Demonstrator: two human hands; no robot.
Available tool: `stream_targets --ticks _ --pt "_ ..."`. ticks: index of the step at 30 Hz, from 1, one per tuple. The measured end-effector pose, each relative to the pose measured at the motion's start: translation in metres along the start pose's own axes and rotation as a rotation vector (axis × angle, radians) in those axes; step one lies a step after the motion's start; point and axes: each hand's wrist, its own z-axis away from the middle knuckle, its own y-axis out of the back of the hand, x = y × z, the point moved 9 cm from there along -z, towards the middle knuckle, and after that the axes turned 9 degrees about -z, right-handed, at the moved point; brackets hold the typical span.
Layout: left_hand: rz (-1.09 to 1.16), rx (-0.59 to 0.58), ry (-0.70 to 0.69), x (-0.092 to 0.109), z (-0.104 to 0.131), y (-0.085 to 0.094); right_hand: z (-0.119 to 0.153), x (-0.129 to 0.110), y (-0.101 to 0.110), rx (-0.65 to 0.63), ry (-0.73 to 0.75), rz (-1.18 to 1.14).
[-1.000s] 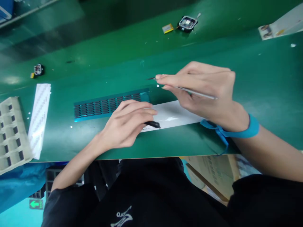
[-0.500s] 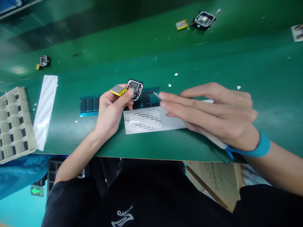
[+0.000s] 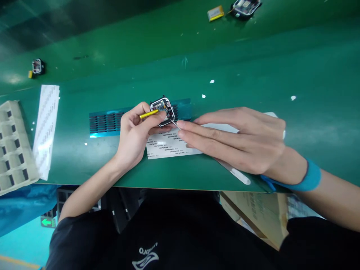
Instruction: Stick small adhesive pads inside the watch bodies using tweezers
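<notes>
Gripping a small open watch case (image 3: 162,103) between thumb and fingers of the left hand (image 3: 135,131), with yellow battery (image 3: 149,114) by the thumb, pinching a thin tool (image 3: 235,173) in the right hand (image 3: 239,140), pointing at the case's lower right edge, above the desk (image 3: 168,172).

The green bench (image 3: 174,174) carries a blue strip (image 3: 107,123), printed white sheets (image 3: 161,149), a pale tray (image 3: 9,138) and two open devices (image 3: 244,9).
</notes>
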Motion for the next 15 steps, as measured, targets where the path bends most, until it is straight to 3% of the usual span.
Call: stream_targets --ticks 5,15 --pt "-0.022 -0.01 0.026 -0.0008 0.0018 -0.0009 -0.0009 -0.0068 0.0013 0.026 0.086 0.03" --pt "-0.112 -0.016 -0.07 0.0073 0.0057 -0.0036 -0.0019 -0.0074 0.0042 -0.014 0.03 -0.014"
